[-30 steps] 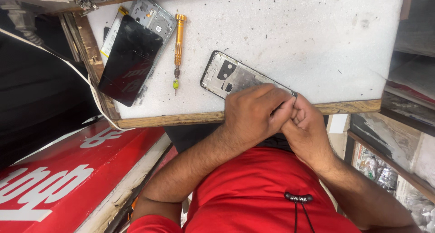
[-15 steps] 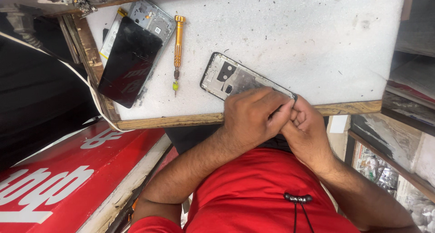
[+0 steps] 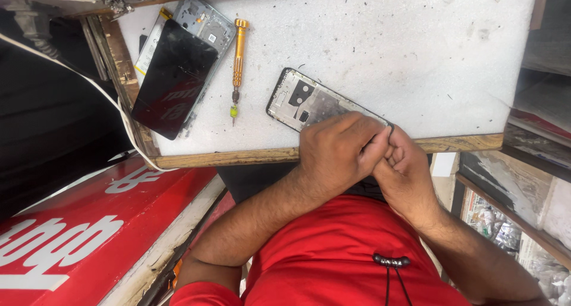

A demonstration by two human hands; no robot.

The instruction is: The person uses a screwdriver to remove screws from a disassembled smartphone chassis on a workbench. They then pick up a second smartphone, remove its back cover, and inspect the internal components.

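The person wears a red short-sleeved shirt (image 3: pixel 333 252), its sleeve edge showing at the lower left over the upper arm. A thin black cord (image 3: pixel 391 276) hangs down the front of the shirt, carrying a short row of dark beads. Both forearms are bare, with dark hair along them. The left hand (image 3: pixel 336 151) and right hand (image 3: pixel 404 169) are bare too, without rings, watch or gloves.
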